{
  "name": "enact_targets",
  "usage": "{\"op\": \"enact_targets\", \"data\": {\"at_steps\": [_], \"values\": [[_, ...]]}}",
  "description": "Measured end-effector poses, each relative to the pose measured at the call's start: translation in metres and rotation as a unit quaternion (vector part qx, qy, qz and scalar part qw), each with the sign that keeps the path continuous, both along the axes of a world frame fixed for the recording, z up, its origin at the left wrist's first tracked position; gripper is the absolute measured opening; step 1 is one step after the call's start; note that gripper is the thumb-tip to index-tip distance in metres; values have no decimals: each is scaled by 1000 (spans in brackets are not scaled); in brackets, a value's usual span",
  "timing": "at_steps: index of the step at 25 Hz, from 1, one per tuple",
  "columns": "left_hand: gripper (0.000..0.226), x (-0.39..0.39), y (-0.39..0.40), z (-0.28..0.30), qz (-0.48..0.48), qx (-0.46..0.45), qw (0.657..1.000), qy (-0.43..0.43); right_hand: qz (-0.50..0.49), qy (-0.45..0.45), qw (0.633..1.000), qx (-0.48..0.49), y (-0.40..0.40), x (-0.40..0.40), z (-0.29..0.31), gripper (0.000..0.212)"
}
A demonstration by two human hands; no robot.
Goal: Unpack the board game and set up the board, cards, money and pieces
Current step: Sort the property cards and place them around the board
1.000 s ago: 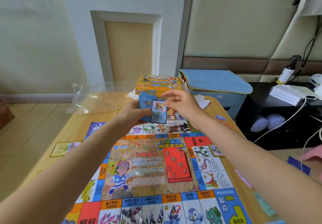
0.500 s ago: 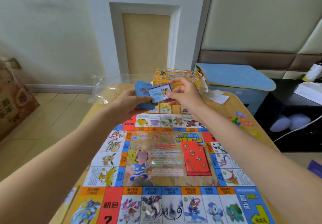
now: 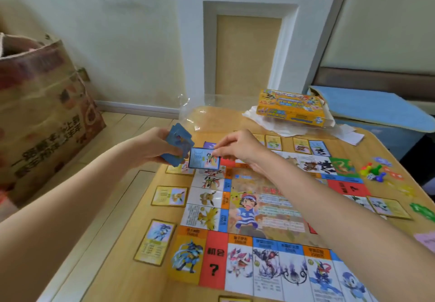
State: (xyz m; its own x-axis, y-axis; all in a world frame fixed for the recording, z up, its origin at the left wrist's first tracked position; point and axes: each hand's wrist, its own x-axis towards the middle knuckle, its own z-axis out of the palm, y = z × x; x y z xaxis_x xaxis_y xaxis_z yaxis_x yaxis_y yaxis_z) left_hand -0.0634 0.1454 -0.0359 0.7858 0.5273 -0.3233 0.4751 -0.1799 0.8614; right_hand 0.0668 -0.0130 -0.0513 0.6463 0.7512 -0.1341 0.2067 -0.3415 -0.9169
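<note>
The game board (image 3: 259, 210) lies unfolded on the wooden table (image 3: 131, 268). My left hand (image 3: 150, 147) grips a stack of blue cards (image 3: 177, 143) above the board's far left corner. My right hand (image 3: 237, 147) pinches a single blue card (image 3: 204, 161) face up just right of the stack. Yellow cards lie beside the board: two on the left (image 3: 170, 196) (image 3: 155, 241) and several along the far edge (image 3: 302, 145). The yellow game box (image 3: 292, 107) sits at the table's far side. Coloured pawns and a die (image 3: 372, 171) lie at the right.
A brown cardboard box (image 3: 40, 113) stands on the floor to the left. Clear plastic wrap (image 3: 195, 111) and white paper (image 3: 277, 125) lie near the game box. A blue storage box (image 3: 376, 116) stands behind the table. Green pieces (image 3: 421, 210) and a pink note (image 3: 427, 240) lie at right.
The view has swung left and down. Both hands have moved left and toward the board's left side; my right hand has drawn the single card away from the stack.
</note>
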Motion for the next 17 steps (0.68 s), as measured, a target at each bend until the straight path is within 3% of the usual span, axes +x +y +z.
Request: {"op": "enact_targets", "data": {"at_steps": [8,17], "values": [[38,-21,16,-19,76,77,993,52,27,-22,996,-78,33,-45,-13,12],[33,-18,11,-10,62,131,988,50,32,-163,973,-160,48,-59,-22,13]]}}
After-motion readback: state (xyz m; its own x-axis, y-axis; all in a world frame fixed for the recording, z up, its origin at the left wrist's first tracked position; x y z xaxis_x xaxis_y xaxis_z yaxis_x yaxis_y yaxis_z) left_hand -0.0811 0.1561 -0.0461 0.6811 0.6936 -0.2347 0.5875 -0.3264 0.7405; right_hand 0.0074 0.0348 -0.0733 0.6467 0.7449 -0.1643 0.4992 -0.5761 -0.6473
